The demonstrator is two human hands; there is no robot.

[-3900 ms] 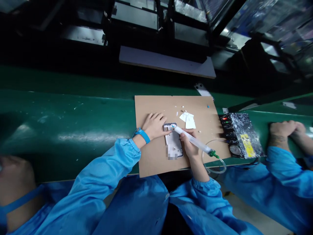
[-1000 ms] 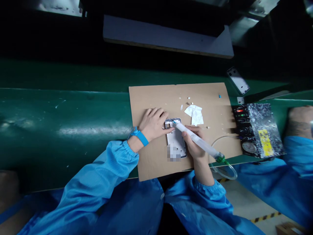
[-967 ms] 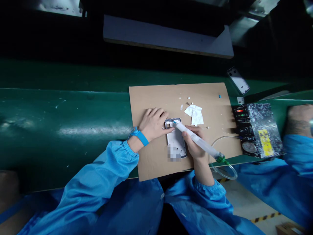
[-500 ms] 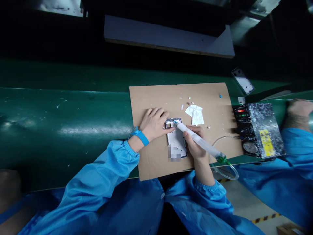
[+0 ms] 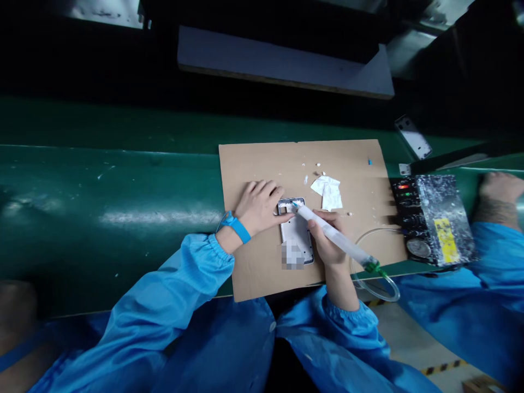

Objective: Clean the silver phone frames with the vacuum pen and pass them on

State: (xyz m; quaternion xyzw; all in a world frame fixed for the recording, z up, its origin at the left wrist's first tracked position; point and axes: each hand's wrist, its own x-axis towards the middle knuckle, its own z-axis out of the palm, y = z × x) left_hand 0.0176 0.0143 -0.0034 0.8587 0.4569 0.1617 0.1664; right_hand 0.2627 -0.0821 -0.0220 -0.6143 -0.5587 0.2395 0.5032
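Note:
A phone frame [image 5: 295,231], pale inside with a dark rim, lies on a sheet of brown cardboard [image 5: 257,273]. My left hand [image 5: 259,207], with a blue wrist strap, grips the frame's upper left side; its thumb reaches over the frame and the other fingers curl at the edge. In my right hand [image 5: 329,243] is a translucent dispensing syringe [image 5: 335,236], held at a slant. Its blue needle tip is at the upper part of the frame, touching or just above it; I cannot tell which. A clear hose leaves its green rear cap.
White wipes [image 5: 328,191] and small white scraps lie right of the frame. A stained dispenser box [image 5: 438,218] with a gauge stands at the right. Behind it rests another phone frame [image 5: 414,139]. A co-worker's hand [image 5: 501,188] is at the far right; another person's arm shows lower left.
The whole view has shifted very slightly. Both hands, the syringe and the phone frame keep nearly the same positions relative to each other.

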